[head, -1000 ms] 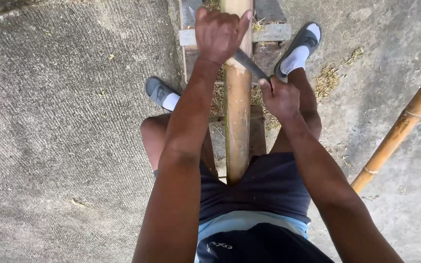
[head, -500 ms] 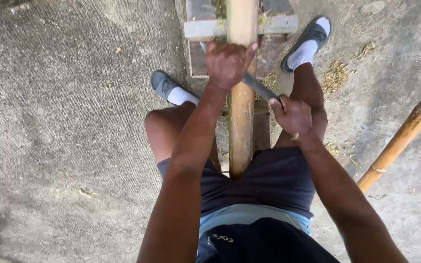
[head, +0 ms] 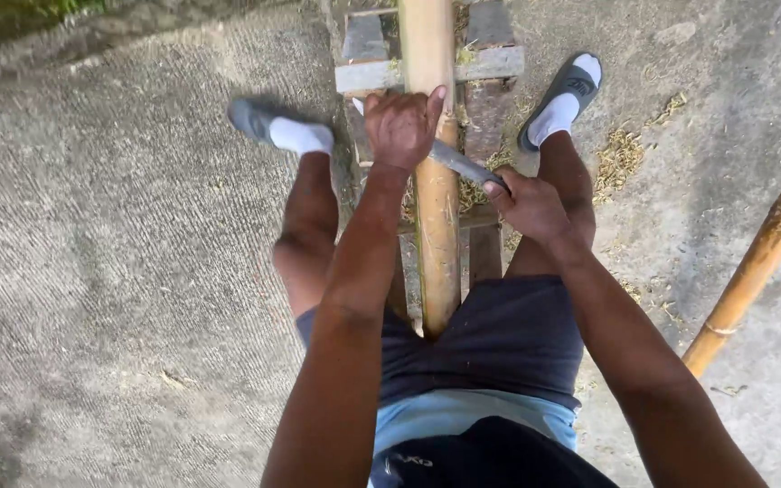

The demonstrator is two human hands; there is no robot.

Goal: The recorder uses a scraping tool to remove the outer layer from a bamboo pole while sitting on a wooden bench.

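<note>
The person sits astride a low wooden frame (head: 499,63) on the concrete (head: 119,271), with a pole (head: 436,235) of pale bamboo running lengthwise between the knees, its near end tucked against the shorts and its far end passing over the frame's crossbar.

A blade (head: 458,163) lies slantwise across the pole. The right hand (head: 531,206) is closed tight around its handle, just to the right of the pole. The left hand (head: 401,126) presses down over the blade's far end, fingers curled and the thumb stretched up along the pole; how fully it wraps the metal I cannot tell, since the hand hides that end.

The pole looks stiff and hard, light for its length I would judge, with a smooth rounded skin that could let an edge skid off sideways. The two-handed hold, one hand either side of the pole, seems the sound way to keep the blade square to it. The blade itself is thin and surely sharp, so the handle and the dull back are the safe places to bear on.

Shavings (head: 621,154) are scattered beyond the right hand, by the foot. A second pole (head: 761,262) lies well apart to the right.
</note>
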